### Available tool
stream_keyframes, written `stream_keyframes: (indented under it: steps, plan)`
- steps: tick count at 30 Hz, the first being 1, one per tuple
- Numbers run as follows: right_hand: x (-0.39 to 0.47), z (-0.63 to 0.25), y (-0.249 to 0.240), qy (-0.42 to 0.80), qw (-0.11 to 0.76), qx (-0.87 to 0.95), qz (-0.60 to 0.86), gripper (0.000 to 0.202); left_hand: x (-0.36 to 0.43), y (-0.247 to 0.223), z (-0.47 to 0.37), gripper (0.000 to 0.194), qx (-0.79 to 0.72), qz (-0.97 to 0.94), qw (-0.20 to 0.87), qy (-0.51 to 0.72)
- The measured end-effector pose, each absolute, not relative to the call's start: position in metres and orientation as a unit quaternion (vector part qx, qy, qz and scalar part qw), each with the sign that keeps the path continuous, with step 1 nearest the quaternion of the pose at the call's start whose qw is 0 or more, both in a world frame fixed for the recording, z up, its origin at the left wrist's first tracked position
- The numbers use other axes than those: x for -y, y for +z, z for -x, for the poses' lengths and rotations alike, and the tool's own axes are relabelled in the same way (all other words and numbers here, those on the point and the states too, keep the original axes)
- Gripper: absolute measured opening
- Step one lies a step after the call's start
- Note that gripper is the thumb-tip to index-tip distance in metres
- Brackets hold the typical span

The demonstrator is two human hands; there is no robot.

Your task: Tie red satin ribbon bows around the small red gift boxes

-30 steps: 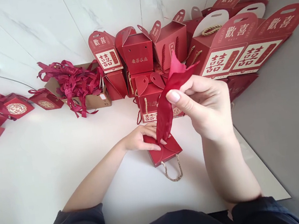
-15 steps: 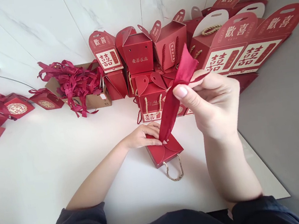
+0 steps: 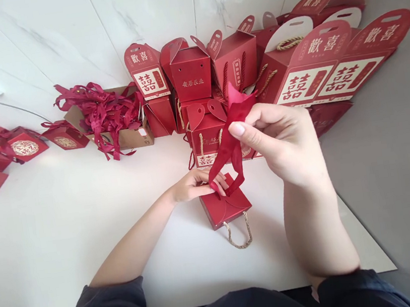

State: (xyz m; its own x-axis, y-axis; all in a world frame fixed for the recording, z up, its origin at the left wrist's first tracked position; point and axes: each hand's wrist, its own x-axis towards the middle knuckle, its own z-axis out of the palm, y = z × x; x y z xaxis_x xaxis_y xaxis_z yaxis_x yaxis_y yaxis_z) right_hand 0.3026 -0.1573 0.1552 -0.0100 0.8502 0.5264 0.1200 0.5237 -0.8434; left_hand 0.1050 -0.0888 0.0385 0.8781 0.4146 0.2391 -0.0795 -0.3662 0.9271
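A small red gift box rests on the white table, its curved top flaps folded together and a twisted gold cord handle lying at its near side. My left hand grips the box's far left part, fingers over the top beside the ribbon. From the top of the box rises a dark red satin ribbon, its two strands now spread apart in a loop. Between thumb and fingers, my right hand pinches the ribbon's upper end above the box. The left fingertips are partly covered by the ribbon.
Behind the hands stand several stacked red gift boxes, with larger ones on the right. A cardboard box overflows with red ribbons. More ribbon-tied boxes sit at the left. A marbled wall closes off the back.
My right hand has moved left and slightly down with the ribbon. The ribbon has slackened and its strands have parted. My left hand stays at the box, its fingers slightly shifted.
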Motion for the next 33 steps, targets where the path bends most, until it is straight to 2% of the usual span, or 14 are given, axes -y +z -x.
stream_keyframes:
  steps: [8,13,19,26,33]
  plan:
    - [0.16,-0.299,0.157,0.333,0.6,0.632,0.36,0.025,0.089,0.043,-0.105,0.011,-0.086,-0.811,0.545,0.196]
    - [0.16,-0.301,0.158,0.295,0.624,0.631,0.353,0.027,0.087,0.042,-0.104,0.017,-0.085,-0.793,0.575,0.182]
    - [0.159,-0.303,0.157,0.282,0.619,0.639,0.36,0.028,0.094,0.048,-0.107,0.015,-0.097,-0.818,0.538,0.18]
    - [0.162,-0.303,0.155,0.25,0.631,0.639,0.361,0.025,0.101,0.05,-0.111,0.013,-0.114,-0.821,0.536,0.16]
    - [0.165,-0.299,0.154,0.24,0.645,0.626,0.366,0.026,0.099,0.038,-0.113,0.013,-0.128,-0.805,0.547,0.192]
